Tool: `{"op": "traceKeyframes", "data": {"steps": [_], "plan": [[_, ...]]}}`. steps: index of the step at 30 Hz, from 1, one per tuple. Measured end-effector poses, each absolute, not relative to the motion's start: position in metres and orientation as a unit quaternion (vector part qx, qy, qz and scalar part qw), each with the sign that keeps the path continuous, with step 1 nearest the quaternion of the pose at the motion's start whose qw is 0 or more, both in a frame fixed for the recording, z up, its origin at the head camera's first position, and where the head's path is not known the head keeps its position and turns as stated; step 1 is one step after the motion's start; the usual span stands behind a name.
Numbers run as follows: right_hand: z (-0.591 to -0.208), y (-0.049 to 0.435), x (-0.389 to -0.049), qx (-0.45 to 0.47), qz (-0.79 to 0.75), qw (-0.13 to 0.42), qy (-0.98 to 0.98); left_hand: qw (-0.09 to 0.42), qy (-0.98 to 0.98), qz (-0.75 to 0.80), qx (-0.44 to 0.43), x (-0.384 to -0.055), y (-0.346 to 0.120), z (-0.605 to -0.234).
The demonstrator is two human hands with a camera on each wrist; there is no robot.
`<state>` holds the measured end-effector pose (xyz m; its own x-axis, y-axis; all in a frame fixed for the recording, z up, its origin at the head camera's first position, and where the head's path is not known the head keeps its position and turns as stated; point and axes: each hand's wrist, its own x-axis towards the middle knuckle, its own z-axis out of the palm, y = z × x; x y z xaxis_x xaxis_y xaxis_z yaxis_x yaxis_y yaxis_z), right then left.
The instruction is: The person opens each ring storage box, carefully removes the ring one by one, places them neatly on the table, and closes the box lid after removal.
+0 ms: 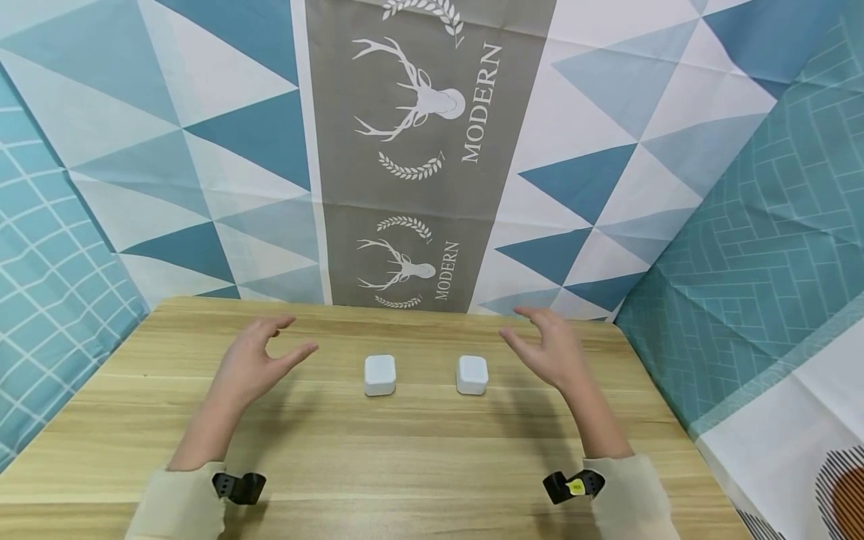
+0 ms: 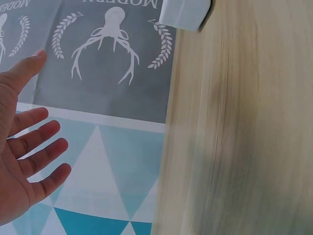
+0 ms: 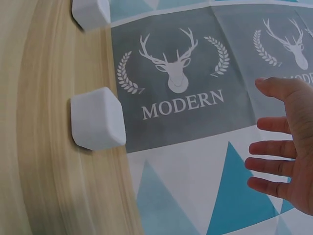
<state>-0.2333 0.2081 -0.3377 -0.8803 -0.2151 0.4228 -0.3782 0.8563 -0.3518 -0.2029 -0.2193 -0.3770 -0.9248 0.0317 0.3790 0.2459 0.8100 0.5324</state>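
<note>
Two white rounded blocks stand apart on the wooden table: a left block (image 1: 380,375) and a right block (image 1: 472,375). To the left of the left block, my left hand (image 1: 256,360) hovers with thumb and fingers spread, holding nothing. My right hand (image 1: 550,349) is in the air to the right of the right block, its fingers also apart and nothing in them. In the left wrist view, part of a white block (image 2: 185,13) shows at the top edge. Both blocks appear in the right wrist view, the nearer block (image 3: 98,119) below the other.
The wooden table (image 1: 378,465) ends at a patterned cloth (image 1: 243,165) with triangles and a grey deer-head band. Teal cloth (image 1: 763,225) hangs on the right, checked blue cloth (image 1: 47,225) on the left. Each wrist carries a small black camera (image 1: 239,487).
</note>
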Motion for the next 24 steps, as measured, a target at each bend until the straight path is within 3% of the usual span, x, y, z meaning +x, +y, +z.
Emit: {"op": "traceKeyframes", "data": {"steps": [24], "plan": [[-0.355, 0.187, -0.231, 0.178, 0.23, 0.195, -0.937, 0.18, -0.927, -0.318, -0.082, -0.202, -0.212, -0.39]]}}
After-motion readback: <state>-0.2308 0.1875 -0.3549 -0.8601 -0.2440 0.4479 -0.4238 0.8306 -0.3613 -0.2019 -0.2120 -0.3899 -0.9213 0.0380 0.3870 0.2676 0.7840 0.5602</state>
